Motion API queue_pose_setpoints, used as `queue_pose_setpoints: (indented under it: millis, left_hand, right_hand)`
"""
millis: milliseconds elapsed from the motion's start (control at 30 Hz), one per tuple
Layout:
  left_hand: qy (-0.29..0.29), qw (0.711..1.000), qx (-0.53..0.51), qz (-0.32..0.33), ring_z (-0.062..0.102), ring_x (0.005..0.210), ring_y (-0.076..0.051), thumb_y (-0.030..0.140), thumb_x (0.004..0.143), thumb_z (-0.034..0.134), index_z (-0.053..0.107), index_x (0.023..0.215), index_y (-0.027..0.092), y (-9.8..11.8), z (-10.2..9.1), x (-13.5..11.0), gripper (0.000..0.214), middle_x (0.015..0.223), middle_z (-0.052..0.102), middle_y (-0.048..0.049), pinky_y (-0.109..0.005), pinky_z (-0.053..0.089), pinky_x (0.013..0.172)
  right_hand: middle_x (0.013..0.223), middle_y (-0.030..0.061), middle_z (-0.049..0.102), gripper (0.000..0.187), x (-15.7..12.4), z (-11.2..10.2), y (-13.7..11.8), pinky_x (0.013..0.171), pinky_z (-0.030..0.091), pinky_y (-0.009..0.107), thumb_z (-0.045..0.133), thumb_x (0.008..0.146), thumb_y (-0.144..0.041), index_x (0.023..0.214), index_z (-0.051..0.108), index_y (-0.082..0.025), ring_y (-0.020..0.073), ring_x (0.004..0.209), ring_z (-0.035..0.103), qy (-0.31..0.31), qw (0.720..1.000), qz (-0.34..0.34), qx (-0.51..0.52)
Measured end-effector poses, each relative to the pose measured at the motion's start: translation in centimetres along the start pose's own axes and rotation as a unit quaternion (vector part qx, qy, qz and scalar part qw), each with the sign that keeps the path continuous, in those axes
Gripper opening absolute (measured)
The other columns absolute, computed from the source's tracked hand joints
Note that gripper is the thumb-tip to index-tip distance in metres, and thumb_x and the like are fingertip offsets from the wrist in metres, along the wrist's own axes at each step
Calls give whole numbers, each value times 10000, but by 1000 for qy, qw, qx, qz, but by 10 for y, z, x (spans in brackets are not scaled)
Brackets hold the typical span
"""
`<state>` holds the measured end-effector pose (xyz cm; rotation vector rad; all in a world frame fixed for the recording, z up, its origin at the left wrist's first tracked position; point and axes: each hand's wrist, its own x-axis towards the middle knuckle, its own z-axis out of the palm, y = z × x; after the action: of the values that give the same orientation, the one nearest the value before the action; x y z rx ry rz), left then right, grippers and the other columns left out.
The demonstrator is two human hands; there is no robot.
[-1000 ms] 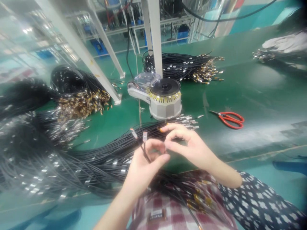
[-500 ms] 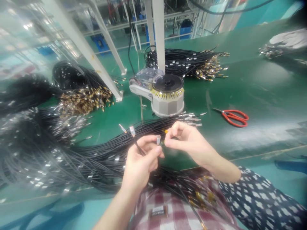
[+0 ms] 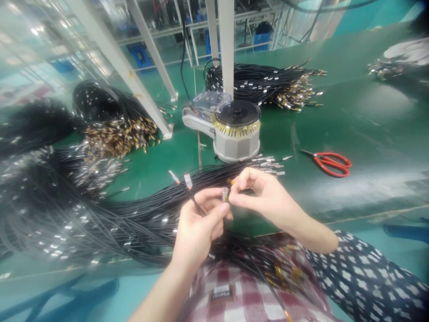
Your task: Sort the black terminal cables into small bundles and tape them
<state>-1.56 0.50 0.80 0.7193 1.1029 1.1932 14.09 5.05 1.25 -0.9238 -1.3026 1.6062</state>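
My left hand (image 3: 201,221) is closed around black cables (image 3: 195,202); two of their pale, metallic-looking ends stick up past the knuckles. Between its thumb and index finger stands a small silver-grey tab (image 3: 225,193), perhaps a label or connector. My right hand (image 3: 259,190) pinches right beside that tab, thumb and index finger together. A bit of yellow (image 3: 232,182) shows at its fingertips; the rest of what it grips is hidden. Under both hands runs a long bundle of black cables (image 3: 157,201) with white-tagged ends, and more cables (image 3: 254,259) lie across my lap.
A round tape dispenser (image 3: 236,143) stands just beyond my hands. Red-handled scissors (image 3: 331,164) lie to the right on the green table (image 3: 362,116). Coiled cable bundles (image 3: 248,82) sit at the back and others (image 3: 97,103) at the left, near white metal posts (image 3: 227,49).
My right fingertips have come slightly closer to the silver-grey tab, narrowing the gap between the hands. The whole view has shifted a little; the left hand keeps its grip.
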Motion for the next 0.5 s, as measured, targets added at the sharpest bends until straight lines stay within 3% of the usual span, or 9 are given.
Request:
queue_pose_setpoints:
  millis: [500]
  left_hand:
    - [8, 1000, 7, 12, 315, 338, -2, 167, 746, 748, 652, 960, 133, -1, 2, -4, 237, 565, 638, -4, -141, 225, 349]
  right_hand:
    - [713, -29, 613, 251, -2, 6, 2, 711, 460, 284, 715, 708, -128, 702, 474, -200, 127, 700, 571, 22, 1000, -9, -11]
